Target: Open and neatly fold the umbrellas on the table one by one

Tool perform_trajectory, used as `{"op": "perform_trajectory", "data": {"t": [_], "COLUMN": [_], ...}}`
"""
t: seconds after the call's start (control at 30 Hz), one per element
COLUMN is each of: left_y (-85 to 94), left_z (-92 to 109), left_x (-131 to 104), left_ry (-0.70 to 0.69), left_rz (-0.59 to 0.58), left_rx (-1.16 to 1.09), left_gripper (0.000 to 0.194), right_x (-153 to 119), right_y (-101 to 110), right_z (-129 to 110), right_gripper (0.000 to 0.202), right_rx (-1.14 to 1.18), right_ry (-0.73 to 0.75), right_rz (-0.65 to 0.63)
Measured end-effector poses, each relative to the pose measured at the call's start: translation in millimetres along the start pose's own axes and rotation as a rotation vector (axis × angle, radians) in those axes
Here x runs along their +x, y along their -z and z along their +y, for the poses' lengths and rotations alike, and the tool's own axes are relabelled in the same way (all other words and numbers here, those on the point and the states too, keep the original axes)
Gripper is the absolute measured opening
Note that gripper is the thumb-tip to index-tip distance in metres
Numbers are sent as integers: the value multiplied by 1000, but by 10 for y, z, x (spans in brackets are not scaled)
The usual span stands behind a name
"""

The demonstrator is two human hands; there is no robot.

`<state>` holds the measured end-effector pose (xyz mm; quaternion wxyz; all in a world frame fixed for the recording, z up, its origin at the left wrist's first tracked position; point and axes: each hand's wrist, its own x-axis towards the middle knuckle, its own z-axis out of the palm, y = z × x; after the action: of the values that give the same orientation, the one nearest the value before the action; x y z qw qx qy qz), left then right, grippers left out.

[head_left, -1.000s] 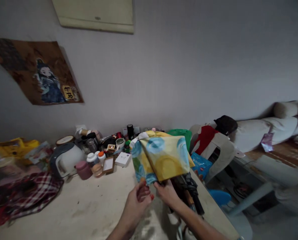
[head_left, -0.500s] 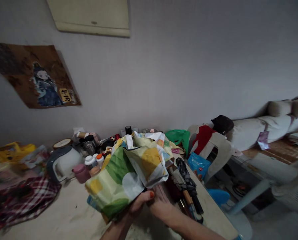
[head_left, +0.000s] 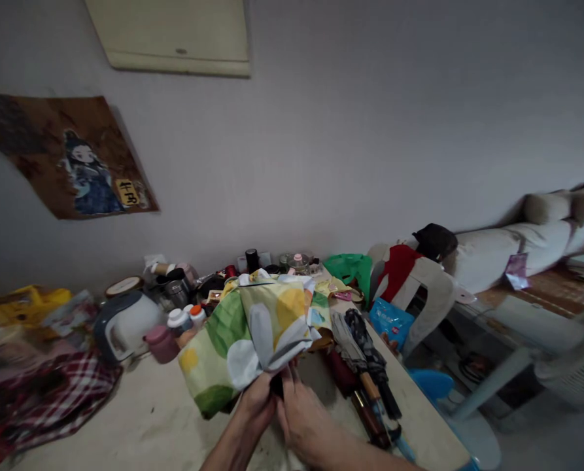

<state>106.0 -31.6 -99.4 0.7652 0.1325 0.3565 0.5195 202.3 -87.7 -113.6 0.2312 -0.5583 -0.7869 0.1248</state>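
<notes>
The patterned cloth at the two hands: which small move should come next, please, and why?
I would probably have the right hand draw one loose fold of the patterned cloth inward. The cloth spreads wide in uneven folds, and the left hand is close beside the right at its near side, so a fold seems within easy reach. The exact grip is partly hidden.

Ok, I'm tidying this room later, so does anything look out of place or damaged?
I see no clear spill or damage. The checked cloth lies crumpled on the tabletop, which shows a dark speck and faint smudges, as if unwiped. The patterned fabric being handled just looks loosely bunched.
</notes>
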Motion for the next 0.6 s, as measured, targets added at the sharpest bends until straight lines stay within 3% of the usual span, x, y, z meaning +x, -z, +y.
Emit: {"op": "perform_trajectory", "data": {"t": [0.07, 0.17, 0.27, 0.43, 0.6], "left_y": [11, 45, 89, 124, 104], "left_z": [107, 273, 324, 145, 54], "left_x": [8, 24, 31, 49, 70], "left_ry": [31, 54, 30, 5, -2], "left_rz": [-8, -117, -208, -84, -52], "left_rx": [-20, -37, -41, 70, 76], "left_gripper": [27, 20, 21, 37, 48], "right_x": [-51, -81, -26, 212, 312], "right_y": [107, 312, 497, 626, 644], "right_z": [-1, 38, 85, 83, 104], "right_gripper": [53, 36, 27, 40, 17], "right_rx": [13, 125, 221, 147, 121], "right_ry": [114, 268, 254, 233, 255], "right_rz": [81, 336, 551, 614, 736]}}
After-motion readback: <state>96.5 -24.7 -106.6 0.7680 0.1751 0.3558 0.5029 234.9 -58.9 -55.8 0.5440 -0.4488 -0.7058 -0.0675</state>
